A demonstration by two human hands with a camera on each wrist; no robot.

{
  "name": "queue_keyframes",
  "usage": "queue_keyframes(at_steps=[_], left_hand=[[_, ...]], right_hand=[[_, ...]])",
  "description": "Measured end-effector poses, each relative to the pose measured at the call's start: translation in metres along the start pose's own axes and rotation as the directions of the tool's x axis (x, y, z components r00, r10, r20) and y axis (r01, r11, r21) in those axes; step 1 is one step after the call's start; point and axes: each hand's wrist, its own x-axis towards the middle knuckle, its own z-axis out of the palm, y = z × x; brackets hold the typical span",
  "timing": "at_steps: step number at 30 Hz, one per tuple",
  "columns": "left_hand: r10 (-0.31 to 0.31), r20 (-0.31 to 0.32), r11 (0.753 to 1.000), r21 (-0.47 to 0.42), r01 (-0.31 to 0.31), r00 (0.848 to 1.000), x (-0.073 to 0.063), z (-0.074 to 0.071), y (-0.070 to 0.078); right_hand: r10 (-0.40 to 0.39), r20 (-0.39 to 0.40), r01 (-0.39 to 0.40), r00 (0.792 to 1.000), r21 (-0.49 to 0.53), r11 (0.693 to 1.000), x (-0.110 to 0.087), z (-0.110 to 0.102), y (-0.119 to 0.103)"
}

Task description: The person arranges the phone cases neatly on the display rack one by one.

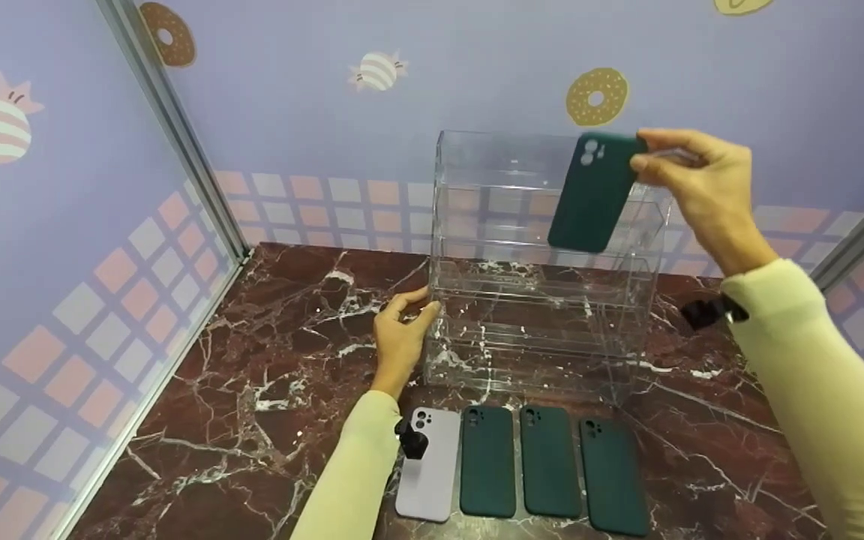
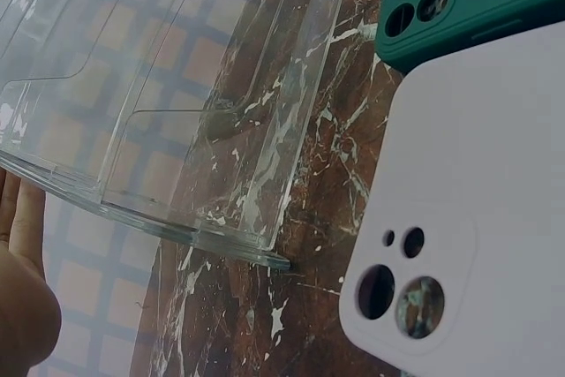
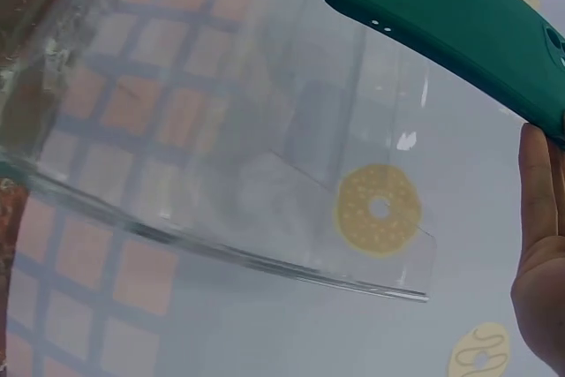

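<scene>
My right hand (image 1: 709,176) pinches a dark green phone case (image 1: 597,195) at its upper right corner, between thumb and fingers. The case hangs tilted, camera cutouts at the top, before the upper part of a clear tiered acrylic rack (image 1: 544,292). In the right wrist view the same green case (image 3: 450,24) shows above the fingers, apart from the rack's side edge. At the rack's left side, my left hand (image 1: 402,334) rests its fingers and thumb against the panel. The left wrist view shows the fingers (image 2: 26,227) fairly straight beside the panel's edge; the thumb's contact is unclear there.
Before the rack, a pale lilac phone case (image 1: 432,472) and three dark green phone cases (image 1: 488,465) lie in a row on the dark red marbled table (image 1: 282,360). Patterned purple walls (image 1: 289,112) stand behind and at both sides.
</scene>
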Motion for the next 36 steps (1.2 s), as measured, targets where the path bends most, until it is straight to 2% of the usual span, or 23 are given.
queue_keyframes(at_steps=[6, 11, 17, 24, 29, 36], left_hand=[[-0.004, -0.009, 0.999, -0.035, 0.004, 1.0, -0.001, 0.0, 0.001], [0.014, -0.019, 0.999, -0.04, -0.015, 1.0, -0.002, 0.002, 0.001], [-0.008, -0.017, 0.999, -0.04, 0.008, 1.0, -0.002, 0.002, 0.0], [-0.019, -0.016, 1.0, -0.021, 0.019, 1.0, -0.003, 0.001, -0.001], [-0.014, -0.001, 1.0, 0.0, 0.014, 1.0, -0.004, 0.001, 0.0], [-0.006, -0.011, 1.0, -0.027, 0.005, 1.0, -0.002, 0.001, 0.0]], right_hand=[[-0.011, -0.03, 0.014, 0.999, 0.084, 0.996, 0.029, 0.006, -0.008], [-0.043, -0.036, 0.047, 0.998, 0.105, 0.993, 0.046, 0.011, -0.011], [-0.057, -0.033, 0.059, 0.998, 0.088, 0.994, 0.064, 0.019, -0.015], [-0.031, -0.021, 0.032, 0.999, 0.055, 0.998, 0.084, 0.03, -0.015], [-0.027, -0.041, 0.028, 0.999, 0.03, 0.999, 0.092, 0.033, -0.014], [-0.03, -0.045, 0.029, 0.999, -0.024, 0.999, 0.101, 0.036, -0.009]])
